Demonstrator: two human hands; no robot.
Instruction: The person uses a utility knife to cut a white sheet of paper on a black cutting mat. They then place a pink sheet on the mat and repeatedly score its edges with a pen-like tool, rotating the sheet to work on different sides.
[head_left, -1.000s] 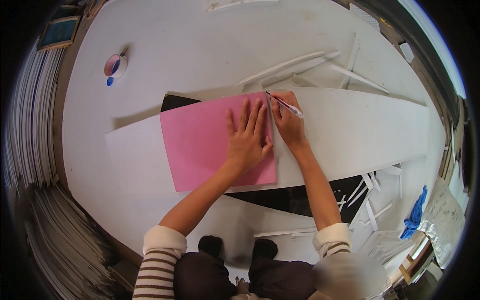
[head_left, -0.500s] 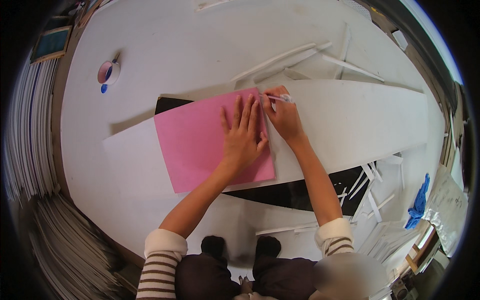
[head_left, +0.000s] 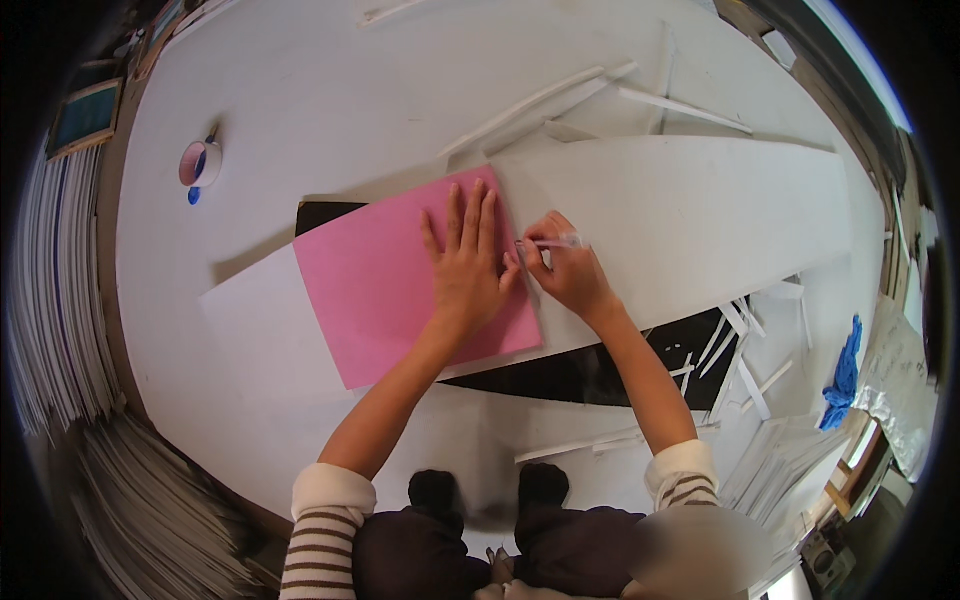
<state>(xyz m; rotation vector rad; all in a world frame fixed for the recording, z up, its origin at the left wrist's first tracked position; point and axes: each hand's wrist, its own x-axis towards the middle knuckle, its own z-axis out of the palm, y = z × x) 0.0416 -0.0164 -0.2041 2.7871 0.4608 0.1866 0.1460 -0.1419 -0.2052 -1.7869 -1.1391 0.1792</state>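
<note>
My left hand [head_left: 466,275] lies flat on a pink rectangular board [head_left: 375,300], fingers stretched out, pressing near its right side. In my right hand [head_left: 572,275] is a slim, translucent, purplish pen-like tool [head_left: 553,242]; its tip is at the board's right edge, about halfway down. Whether it is a pen or a knife I cannot tell. Beneath the pink board runs a long white sheet [head_left: 700,200], reaching out to both sides. Under that sheet a black mat [head_left: 560,380] shows at the near side and at the upper left corner of the pink board.
Cut white strips [head_left: 685,108] lie at the far right, and more strips [head_left: 755,390] sit on the mat's right end. A roll of tape [head_left: 200,163] stands at the far left. Stacked sheets [head_left: 65,300] line the left edge; a blue cloth [head_left: 843,380] lies at right.
My right hand has drawn the tool toward me along the pink board's right edge, from near its far corner to about halfway. The left hand still presses on the board.
</note>
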